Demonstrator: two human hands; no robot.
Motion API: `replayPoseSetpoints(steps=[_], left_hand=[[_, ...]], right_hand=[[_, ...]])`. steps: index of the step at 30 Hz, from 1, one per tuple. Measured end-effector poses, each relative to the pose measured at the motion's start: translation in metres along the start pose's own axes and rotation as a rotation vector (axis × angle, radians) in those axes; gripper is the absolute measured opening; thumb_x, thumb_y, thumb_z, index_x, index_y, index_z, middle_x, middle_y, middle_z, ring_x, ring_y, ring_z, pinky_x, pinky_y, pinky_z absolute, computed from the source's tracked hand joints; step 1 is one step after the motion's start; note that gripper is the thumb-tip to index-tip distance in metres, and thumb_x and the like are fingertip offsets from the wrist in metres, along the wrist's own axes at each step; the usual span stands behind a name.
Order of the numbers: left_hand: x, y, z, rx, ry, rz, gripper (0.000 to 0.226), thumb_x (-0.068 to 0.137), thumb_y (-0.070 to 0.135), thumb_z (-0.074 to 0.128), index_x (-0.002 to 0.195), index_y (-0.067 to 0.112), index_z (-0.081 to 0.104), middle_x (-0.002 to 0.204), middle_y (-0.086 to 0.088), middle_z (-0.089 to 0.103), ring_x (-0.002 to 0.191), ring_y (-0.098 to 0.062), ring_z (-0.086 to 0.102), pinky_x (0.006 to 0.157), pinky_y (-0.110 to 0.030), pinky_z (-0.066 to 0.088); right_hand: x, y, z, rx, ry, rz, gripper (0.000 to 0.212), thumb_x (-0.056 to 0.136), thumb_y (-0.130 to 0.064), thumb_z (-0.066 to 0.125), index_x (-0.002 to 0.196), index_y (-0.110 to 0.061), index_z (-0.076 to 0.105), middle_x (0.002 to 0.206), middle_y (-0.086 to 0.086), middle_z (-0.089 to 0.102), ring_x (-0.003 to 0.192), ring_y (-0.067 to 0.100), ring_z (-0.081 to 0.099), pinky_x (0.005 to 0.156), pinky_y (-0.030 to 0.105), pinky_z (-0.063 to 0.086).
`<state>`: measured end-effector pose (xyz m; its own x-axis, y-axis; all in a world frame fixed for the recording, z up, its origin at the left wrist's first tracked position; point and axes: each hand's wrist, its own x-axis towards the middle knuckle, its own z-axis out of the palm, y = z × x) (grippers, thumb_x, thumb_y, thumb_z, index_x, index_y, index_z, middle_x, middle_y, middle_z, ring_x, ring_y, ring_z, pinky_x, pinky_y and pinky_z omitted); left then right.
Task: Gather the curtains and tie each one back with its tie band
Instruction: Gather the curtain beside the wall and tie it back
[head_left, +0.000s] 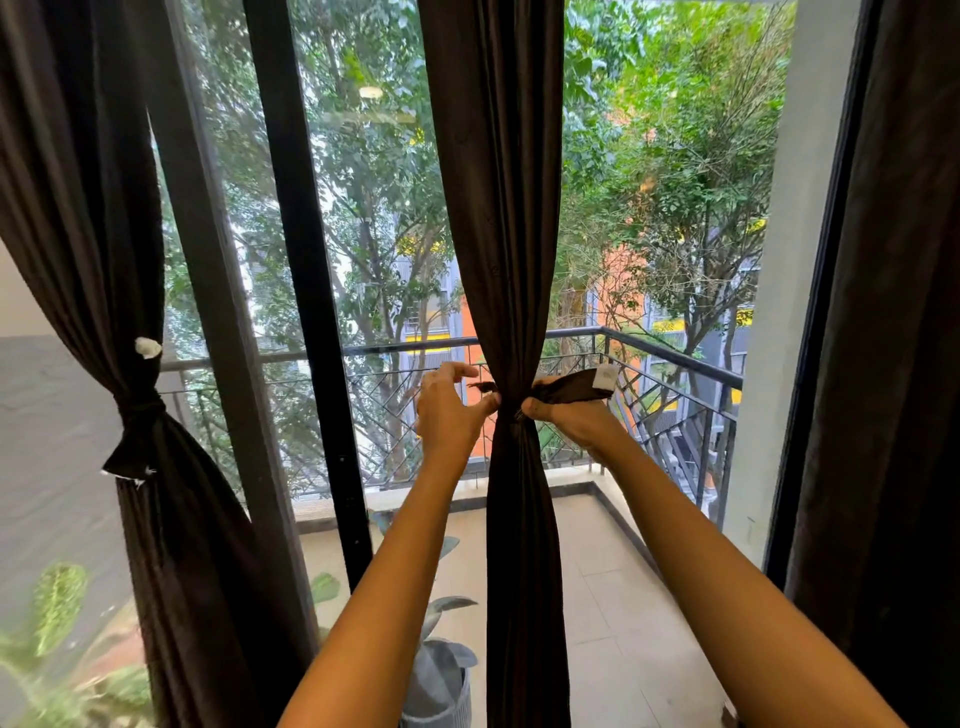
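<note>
Both hands pinch the middle curtain (511, 260): the right hand (563, 421) grips the tie band (571, 387), the left hand (449, 410) seemingly half-open, so fastening comes next.

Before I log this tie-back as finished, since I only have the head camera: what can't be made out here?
- Tie band behind the middle curtain: hidden by the gathered fabric, so whether its ends meet is unknown.
- Right hand fingers: curled behind the band; grip unclear.
- Left hand fingertips: pressed against the folds; what they pinch is too small to tell.
- Right curtain: cut off by the frame edge; no band visible.
- Curtain tops: cut off above.
</note>
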<state>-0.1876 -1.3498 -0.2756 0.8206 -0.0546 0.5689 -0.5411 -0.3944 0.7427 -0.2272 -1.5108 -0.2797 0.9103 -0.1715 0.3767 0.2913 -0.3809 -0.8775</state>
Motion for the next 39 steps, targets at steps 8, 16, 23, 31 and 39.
replayPoseSetpoints(steps=[8,16,23,31,39], left_hand=[[-0.007,0.002,0.013,-0.205,0.052,-0.085,0.015,0.082,0.012,0.070,0.088,0.010,0.056,0.080,-0.007,0.066,0.072,-0.018,0.061,0.062,-0.027,0.045],[-0.007,-0.002,0.018,-0.205,-0.141,0.007,0.026,0.097,0.006,0.044,0.108,0.010,0.067,0.097,-0.007,0.070,0.087,-0.019,0.064,0.077,-0.033,0.051],[-0.034,0.007,0.018,-0.105,0.197,0.130,0.008,0.094,0.016,0.054,0.093,0.009,0.058,0.089,-0.001,0.057,0.073,-0.009,0.057,0.065,-0.023,0.046],[-0.047,0.003,0.036,-0.458,-0.165,-0.345,0.030,0.083,0.024,0.054,0.062,0.006,0.064,0.063,-0.012,0.065,0.063,-0.022,0.064,0.081,-0.049,0.056],[-0.046,0.012,0.036,-0.835,-0.147,-0.584,0.022,0.092,0.002,0.053,0.073,0.005,0.064,0.069,-0.010,0.060,0.067,-0.021,0.060,0.069,-0.030,0.060]], right_hand=[[0.010,-0.012,-0.010,-0.102,-0.120,-0.107,0.040,0.082,0.003,0.067,0.120,0.005,0.052,0.104,0.007,0.064,0.093,0.010,0.063,0.089,0.025,0.052],[0.018,-0.033,-0.025,-0.322,-0.351,-0.215,0.028,0.084,0.010,0.060,0.112,0.004,0.056,0.089,-0.001,0.061,0.078,-0.013,0.061,0.072,0.006,0.047],[0.024,-0.039,-0.022,-0.590,-0.274,-0.367,0.008,0.077,-0.002,0.072,0.084,-0.004,0.069,0.080,0.000,0.067,0.073,0.005,0.061,0.068,0.017,0.047],[0.005,-0.003,0.000,-0.202,0.129,-0.319,0.006,0.076,-0.001,0.073,0.079,0.002,0.069,0.077,0.012,0.069,0.070,0.016,0.066,0.067,0.031,0.055],[-0.021,0.014,0.029,0.184,0.401,-0.227,0.018,0.083,-0.002,0.068,0.092,-0.016,0.062,0.091,0.003,0.067,0.087,0.009,0.066,0.079,0.021,0.054]])
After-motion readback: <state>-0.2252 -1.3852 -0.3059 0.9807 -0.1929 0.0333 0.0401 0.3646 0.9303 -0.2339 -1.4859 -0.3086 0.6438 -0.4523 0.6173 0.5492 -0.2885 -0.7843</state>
